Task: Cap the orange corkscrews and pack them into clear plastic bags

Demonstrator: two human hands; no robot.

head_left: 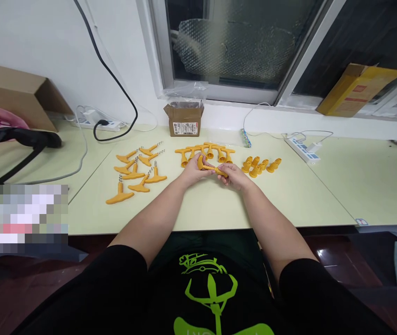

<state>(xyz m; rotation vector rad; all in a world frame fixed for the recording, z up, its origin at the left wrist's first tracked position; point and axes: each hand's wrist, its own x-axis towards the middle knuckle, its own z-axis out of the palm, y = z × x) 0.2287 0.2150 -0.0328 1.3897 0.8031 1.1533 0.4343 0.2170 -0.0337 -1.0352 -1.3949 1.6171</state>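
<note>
My left hand (193,171) is closed on the T-shaped handle of a yellow corkscrew (201,164). At the other end of that piece, my right hand (232,177) pinches a yellow sleeve (222,172) in line with the shaft. Beyond my hands stand several yellow T-handled pieces with wide round ends (210,150). To the left lie several yellow corkscrews with bare metal spirals (120,194). Small yellow sleeves (255,171) are grouped just right of my right hand.
An opened cardboard box (185,122) stands by the window. Power strips lie at the back left (111,125) and right (302,150). A black cable (114,79) hangs at left, near a large carton (10,88) and a black strapped object (37,139). The table's front edge (215,229) crosses below my forearms.
</note>
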